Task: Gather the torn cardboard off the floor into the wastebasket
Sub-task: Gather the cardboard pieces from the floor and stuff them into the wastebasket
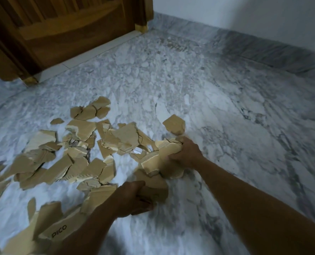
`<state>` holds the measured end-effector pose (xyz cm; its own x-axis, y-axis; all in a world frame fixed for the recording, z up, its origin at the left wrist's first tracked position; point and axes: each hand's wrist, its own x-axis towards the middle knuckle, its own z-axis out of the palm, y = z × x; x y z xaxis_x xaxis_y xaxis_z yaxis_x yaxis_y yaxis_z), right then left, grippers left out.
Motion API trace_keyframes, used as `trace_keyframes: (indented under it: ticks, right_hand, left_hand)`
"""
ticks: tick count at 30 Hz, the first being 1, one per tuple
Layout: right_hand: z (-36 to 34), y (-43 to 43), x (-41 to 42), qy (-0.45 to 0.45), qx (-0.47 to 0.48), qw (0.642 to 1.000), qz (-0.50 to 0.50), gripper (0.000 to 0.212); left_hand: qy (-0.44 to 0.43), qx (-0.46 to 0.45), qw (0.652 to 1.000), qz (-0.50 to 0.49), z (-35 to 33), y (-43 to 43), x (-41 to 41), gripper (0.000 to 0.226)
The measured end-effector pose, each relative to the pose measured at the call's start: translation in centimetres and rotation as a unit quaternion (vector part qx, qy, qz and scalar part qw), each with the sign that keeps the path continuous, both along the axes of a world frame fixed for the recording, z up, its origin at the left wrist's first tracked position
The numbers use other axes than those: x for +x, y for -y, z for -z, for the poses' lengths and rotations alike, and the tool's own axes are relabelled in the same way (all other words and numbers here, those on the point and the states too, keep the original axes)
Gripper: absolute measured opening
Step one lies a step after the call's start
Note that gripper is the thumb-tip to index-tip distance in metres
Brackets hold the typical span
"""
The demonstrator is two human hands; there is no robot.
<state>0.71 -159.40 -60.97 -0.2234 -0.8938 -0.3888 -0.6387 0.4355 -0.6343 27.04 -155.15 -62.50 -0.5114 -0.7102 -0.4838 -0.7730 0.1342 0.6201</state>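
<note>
While both my arms reach down in front of the wooden door (70,34), my right hand (185,153) squeezes a bunch of torn cardboard (164,151). My left hand (134,199) curls round a flat piece (153,183). The other scraps (79,162) lie on the marble floor (208,89), out from the door. I am at the picking-up step. I cannot see the wastebasket, so next I must find it and drop these in.

Marble floor (190,80), wooden door (61,34), white wall (263,13), dim light.
</note>
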Motion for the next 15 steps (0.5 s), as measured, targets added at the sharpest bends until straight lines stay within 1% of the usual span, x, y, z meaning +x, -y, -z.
trace_keyframes:
  ticks: [1,2,4,5,6,8,9,11,12,13,15]
  right_hand:
    - [-0.4,-0.4,-0.6,0.021,0.007,1.000,-0.021,0.094]
    - [-1.1,-0.8,-1.3,0.034,0.015,0.998,-0.050,0.090]
    - [-2.9,-1.6,-3.2,0.016,0.063,0.993,-0.096,0.063]
    - [-3.8,-1.8,-4.4,0.002,0.099,0.990,-0.101,0.055]
    - [-4.7,-2.0,-5.5,-0.007,0.147,0.984,-0.101,0.053]
    - [-5.9,-2.2,-7.2,-0.003,0.237,0.966,-0.106,0.064]
    - [-6.3,-2.5,-7.5,-0.015,0.264,0.958,-0.115,0.070]
    - [-6.4,-3.6,-7.4,-0.082,0.296,0.938,-0.163,0.081]
    - [-5.9,-4.4,-7.3,-0.117,0.301,0.930,-0.176,0.088]
    - [-5.0,-5.4,-7.2,-0.132,0.294,0.932,-0.166,0.096]
    - [-2.7,-7.5,-7.2,-0.113,0.259,0.953,-0.112,0.113]
  left_hand:
    - [-0.008,0.006,1.000,-0.010,0.1,0.0,0.1,0.046]
    - [-0.014,0.006,1.000,-0.017,-0.1,0.2,0.0,0.048]
    - [-0.010,0.006,1.000,-0.025,-0.7,1.1,-0.3,0.051]
    - [-0.001,0.002,1.000,-0.024,-1.3,1.6,-0.5,0.052]
    - [0.006,-0.004,1.000,-0.025,-1.8,2.2,-0.8,0.054]
    - [0.040,-0.017,0.999,-0.018,-2.8,3.4,-1.5,0.053]
    - [0.057,-0.016,0.998,-0.012,-3.2,4.0,-1.9,0.050]
    - [0.083,-0.016,0.996,0.007,-3.9,4.9,-2.9,0.045]
    - [0.091,-0.023,0.995,0.019,-4.0,5.3,-3.5,0.047]
    - [0.098,-0.040,0.994,0.026,-4.0,5.7,-4.2,0.049]
    - [0.127,-0.081,0.988,0.032,-3.7,6.3,-5.5,0.056]
